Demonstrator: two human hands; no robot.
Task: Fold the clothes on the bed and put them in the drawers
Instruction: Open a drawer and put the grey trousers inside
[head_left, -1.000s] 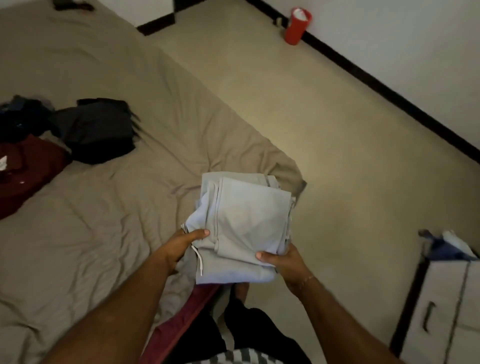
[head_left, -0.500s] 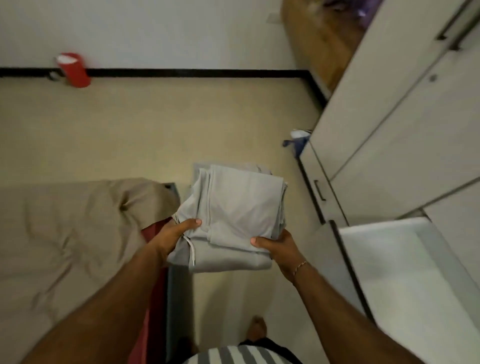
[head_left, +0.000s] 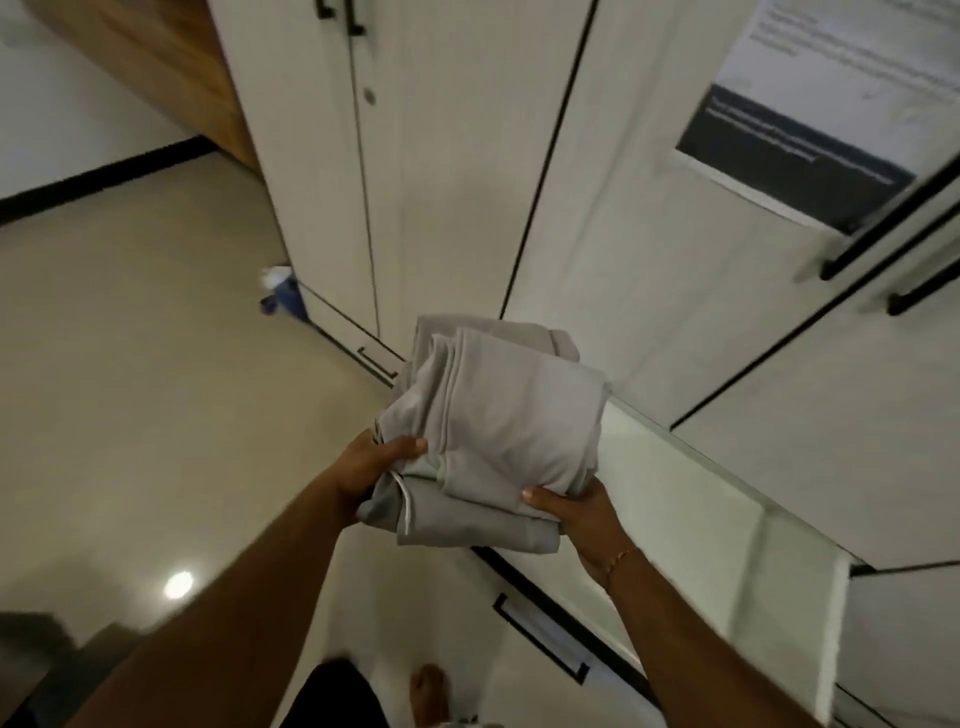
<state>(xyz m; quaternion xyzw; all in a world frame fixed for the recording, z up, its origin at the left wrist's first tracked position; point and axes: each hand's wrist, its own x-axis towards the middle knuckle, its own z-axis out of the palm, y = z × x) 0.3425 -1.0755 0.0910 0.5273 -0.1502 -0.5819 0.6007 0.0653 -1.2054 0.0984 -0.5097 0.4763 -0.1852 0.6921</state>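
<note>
— Where is the camera?

— On my head, the only view, wide-angle, tilted forward and down along my forearms toward my left hand (head_left: 371, 467) and right hand (head_left: 582, 514).

— What does it face?

— The white wardrobe doors (head_left: 457, 171), close ahead, with floor (head_left: 130, 364) at left and my foot (head_left: 428, 693) below.

A printed sheet (head_left: 810, 98) is hanging on a white wardrobe door (head_left: 649, 218) at the upper right, showing lines of text on pale and dark bands. The lettering is blurring too much to read; no other writing is showing.
</note>
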